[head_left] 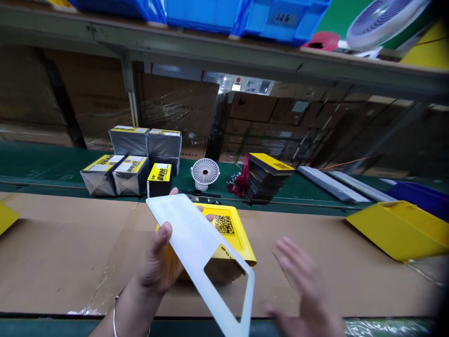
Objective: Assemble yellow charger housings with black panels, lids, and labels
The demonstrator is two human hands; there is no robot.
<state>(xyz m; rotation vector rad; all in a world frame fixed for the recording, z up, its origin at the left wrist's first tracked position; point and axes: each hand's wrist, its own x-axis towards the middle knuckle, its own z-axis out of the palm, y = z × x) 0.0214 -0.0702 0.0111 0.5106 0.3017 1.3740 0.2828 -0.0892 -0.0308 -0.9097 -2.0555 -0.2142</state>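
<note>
My left hand [159, 255] grips a thin white flat panel [189, 224] by its left part, thumb on top and fingertips showing at the far edge. The panel has a cut-out opening with rounded corners and tilts down toward me. Behind and below it sits a yellow box [245, 241] with a QR code on its upper face; the panel hides part of it. To the right, my right hand [305, 285] hovers over the cardboard, blurred by motion, fingers spread and apart from the panel.
Several wrapped yellow-and-black packs [131, 175] stand at the back left. A small white fan [205, 173] is at the centre, beside a stack of dark flat pieces with yellow tops [268, 178]. Yellow bins [400, 229] lie at right. Blue bins [203, 16] line the overhead shelf.
</note>
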